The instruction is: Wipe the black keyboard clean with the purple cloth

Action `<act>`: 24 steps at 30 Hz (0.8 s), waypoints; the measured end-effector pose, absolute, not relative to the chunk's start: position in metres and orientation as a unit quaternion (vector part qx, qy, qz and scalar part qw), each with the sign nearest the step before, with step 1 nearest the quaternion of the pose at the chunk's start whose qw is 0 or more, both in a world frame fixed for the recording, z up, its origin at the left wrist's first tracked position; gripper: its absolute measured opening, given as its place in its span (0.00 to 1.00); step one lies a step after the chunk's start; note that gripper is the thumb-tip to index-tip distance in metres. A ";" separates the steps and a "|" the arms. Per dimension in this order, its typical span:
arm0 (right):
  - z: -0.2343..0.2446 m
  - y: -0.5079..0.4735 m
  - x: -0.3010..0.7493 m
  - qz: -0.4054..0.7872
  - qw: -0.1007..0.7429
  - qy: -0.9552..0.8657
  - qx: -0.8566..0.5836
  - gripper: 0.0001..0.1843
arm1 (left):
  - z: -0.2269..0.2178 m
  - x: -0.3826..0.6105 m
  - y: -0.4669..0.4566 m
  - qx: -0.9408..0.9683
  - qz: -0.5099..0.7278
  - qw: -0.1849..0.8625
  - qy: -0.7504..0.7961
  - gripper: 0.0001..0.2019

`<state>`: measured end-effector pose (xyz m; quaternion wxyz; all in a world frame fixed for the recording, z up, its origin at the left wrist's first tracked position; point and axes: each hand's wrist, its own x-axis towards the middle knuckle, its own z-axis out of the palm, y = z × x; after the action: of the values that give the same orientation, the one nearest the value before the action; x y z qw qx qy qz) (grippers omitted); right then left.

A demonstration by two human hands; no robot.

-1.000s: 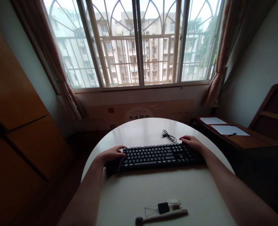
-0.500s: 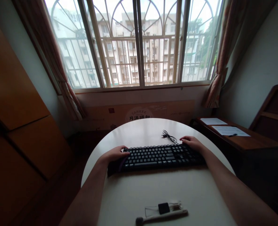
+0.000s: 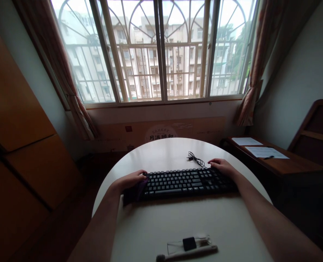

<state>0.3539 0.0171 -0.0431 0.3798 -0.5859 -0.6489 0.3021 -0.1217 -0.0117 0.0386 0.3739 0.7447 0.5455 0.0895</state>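
A black keyboard (image 3: pixel 174 183) lies across the white round table, its long side towards me. My left hand (image 3: pixel 134 178) grips its left end, thumb over the top near the corner keys. A dark purple patch (image 3: pixel 141 187) shows beside that hand; I cannot tell if it is cloth or part of the keyboard. At the far right corner, my right hand (image 3: pixel 223 167) holds the other end, its index finger reaching past the back edge. Just behind the keyboard is a coiled black cable (image 3: pixel 196 159), close to the right fingertips.
Near me on the table (image 3: pixel 139 229) lie a toothbrush (image 3: pixel 188 252), a small black square item (image 3: pixel 189 243) and a thin clear or wire-like piece (image 3: pixel 173 247). A wooden side table (image 3: pixel 300 165) with paper sheets (image 3: pixel 266 152) and a pen (image 3: pixel 269 157) stands to the right.
My left thumb has shifted slightly left, off the corner keys towards the keyboard's edge. The right hand keeps its hold, and the view has turned very little.
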 end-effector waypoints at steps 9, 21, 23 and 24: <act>-0.042 0.015 0.353 0.304 0.380 -0.646 -0.589 0.16 | 0.037 -0.116 -0.010 0.740 0.074 0.331 0.581 0.31; -0.046 0.018 0.356 0.304 0.376 -0.651 -0.585 0.16 | 0.030 -0.115 -0.006 0.751 0.075 0.292 0.588 0.30; -0.046 0.020 0.356 0.307 0.376 -0.651 -0.583 0.16 | 0.033 -0.117 -0.008 0.751 0.081 0.301 0.582 0.31; -0.047 0.020 0.356 0.308 0.376 -0.651 -0.583 0.16 | 0.035 -0.118 -0.009 0.750 0.093 0.303 0.581 0.31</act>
<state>0.3560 0.0200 -0.0467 0.3759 -0.5833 -0.6508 0.3081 -0.1185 -0.0094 0.0351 0.3026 0.7498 0.5810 0.0932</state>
